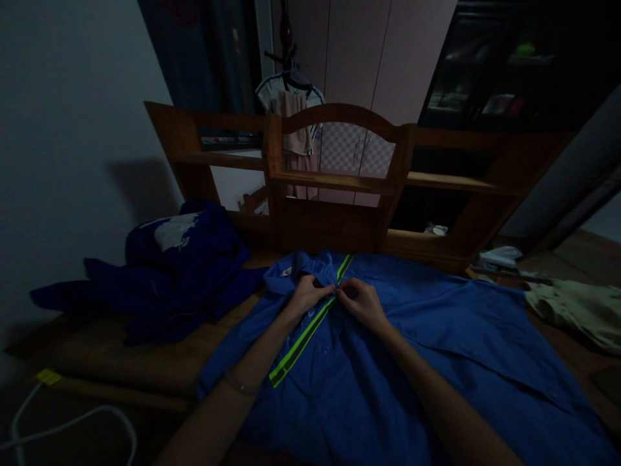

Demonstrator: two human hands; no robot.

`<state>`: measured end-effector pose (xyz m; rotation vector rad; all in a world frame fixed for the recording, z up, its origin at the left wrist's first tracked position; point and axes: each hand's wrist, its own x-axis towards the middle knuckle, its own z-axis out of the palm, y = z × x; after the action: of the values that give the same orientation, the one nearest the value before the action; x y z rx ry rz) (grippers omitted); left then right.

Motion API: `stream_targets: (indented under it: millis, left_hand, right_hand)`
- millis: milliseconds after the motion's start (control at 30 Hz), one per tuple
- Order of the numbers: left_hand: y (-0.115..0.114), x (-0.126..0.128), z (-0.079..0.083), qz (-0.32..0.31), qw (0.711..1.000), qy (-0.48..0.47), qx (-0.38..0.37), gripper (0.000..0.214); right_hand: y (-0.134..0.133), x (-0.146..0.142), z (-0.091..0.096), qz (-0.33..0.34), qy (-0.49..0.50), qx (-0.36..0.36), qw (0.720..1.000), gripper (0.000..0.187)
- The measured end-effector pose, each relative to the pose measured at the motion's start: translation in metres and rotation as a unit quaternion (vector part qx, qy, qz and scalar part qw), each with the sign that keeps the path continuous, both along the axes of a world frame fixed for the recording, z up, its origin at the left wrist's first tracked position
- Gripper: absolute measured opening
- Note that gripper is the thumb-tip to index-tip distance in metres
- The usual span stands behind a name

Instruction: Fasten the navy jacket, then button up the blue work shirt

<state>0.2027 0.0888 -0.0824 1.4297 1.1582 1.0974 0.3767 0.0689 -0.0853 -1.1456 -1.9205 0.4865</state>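
Observation:
A blue work jacket (pixel 388 362) with yellow-green striped trim (pixel 303 343) lies spread over the wooden surface. Both hands meet at its front, near the collar (pixel 277 283). My left hand (pixel 310 294) pinches the fabric beside the trim, thumb pointing toward the other hand. Just to the right, my right hand (pixel 359 301) has thumb and fingertips pressed together on the same spot of the jacket front. Whatever small fastening may sit between the fingertips is too dark and small to make out. A thin bracelet (pixel 240 386) circles my left wrist.
A crumpled dark blue garment (pixel 179 278) lies left on the wooden boards (pixel 111 356). Behind stands a wooden headboard with shelves (pixel 334 181). Pale green cloth (pixel 579 307) is at the right. A white cable (pixel 72 417) loops at the lower left. Clothes (pixel 291 107) hang behind.

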Motion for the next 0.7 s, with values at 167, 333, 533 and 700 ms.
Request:
stream_targets:
  millis: [167,333,533,700]
  left_hand:
    - [-0.0035,0.0007,0.0056,-0.002,1.000,-0.002,-0.022,0.028]
    - [-0.0038,-0.0009,0.0063,-0.011,0.999,0.004,-0.038,0.028]
    - [-0.0047,-0.0020,0.0055,-0.033,0.999,-0.001,-0.034,0.028]
    - [-0.0060,-0.0021,0.0061,-0.058,0.998,-0.005,-0.013,0.026]
  right_hand:
    - [0.0014,-0.0011,-0.0002,-0.028,0.027,-0.025,0.999,0.015]
    - [0.0019,-0.0007,-0.0028,0.011,0.037,-0.056,0.998,0.017]
    - [-0.0002,0.0010,-0.0022,0.035,-0.004,-0.021,0.999,0.016]
    - [0.0005,0.0035,-0.0032,0.040,-0.016,-0.022,0.999,0.016]
